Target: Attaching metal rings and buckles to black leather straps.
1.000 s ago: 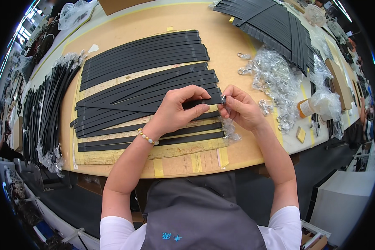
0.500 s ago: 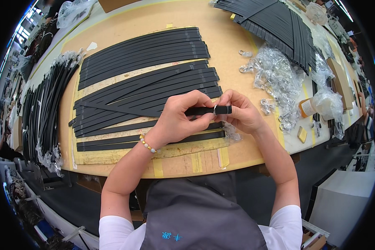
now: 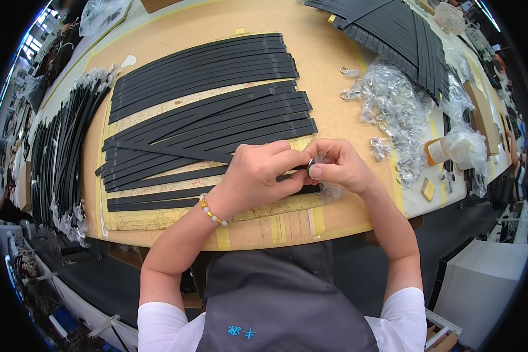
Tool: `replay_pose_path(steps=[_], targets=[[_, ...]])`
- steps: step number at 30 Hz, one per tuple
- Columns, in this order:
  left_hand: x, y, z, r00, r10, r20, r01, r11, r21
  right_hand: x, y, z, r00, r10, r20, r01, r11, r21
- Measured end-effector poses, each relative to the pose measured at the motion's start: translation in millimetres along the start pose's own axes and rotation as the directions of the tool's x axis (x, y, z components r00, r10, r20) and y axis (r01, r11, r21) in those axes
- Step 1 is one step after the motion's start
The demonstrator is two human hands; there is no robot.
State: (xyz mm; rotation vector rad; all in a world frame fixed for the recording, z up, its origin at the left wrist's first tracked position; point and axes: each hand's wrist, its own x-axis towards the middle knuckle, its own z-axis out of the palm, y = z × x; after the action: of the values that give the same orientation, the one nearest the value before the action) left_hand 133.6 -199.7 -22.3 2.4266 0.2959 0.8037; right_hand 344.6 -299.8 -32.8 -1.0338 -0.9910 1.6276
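Both hands meet over the front straps on the table. My left hand [image 3: 258,179] pinches a black strap [image 3: 299,168] near its end. My right hand [image 3: 341,167] closes thumb and fingers on the same end, at a metal ring [image 3: 311,165]. Clear plastic film shows by the right fingertips; most of the ring and the strap's tip are hidden by the fingers. Flat black straps [image 3: 199,73] lie side by side beyond the hands. A second group of straps [image 3: 176,154], some crossing, runs under and left of my left hand.
Metal clasps in clear plastic bags [image 3: 396,117] are heaped at the right. Behind them lies a big stack of black straps [image 3: 387,38]. Finished-looking straps with wrapped ends [image 3: 70,138] hang over the left edge. A yellow block [image 3: 428,190] and an orange-labelled container [image 3: 435,152] stand at right.
The strap end that stuck out through the ring between my hands is now covered by my fingers. My left hand has moved slightly right and turned over the strap; my right hand grips tighter.
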Motion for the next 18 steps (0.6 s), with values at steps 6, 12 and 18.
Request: replay_pose_path(steps=[6,12,18], targets=[[-1,1,16,0.990,-0.138,-0.016,0.134,0.979,-0.156,2,11,7,0.982,-0.035,-0.185,-0.008,0.973,-0.229],[4,2,2,0.966,-0.234,0.108,0.252,0.943,-0.215,-1,-2,11,0.980,0.058,-0.191,-0.101,0.969,-0.224],[3,-2,4,0.960,-0.243,0.139,0.270,0.934,-0.235,-2,0,8,0.982,0.076,-0.175,-0.115,0.968,-0.222]])
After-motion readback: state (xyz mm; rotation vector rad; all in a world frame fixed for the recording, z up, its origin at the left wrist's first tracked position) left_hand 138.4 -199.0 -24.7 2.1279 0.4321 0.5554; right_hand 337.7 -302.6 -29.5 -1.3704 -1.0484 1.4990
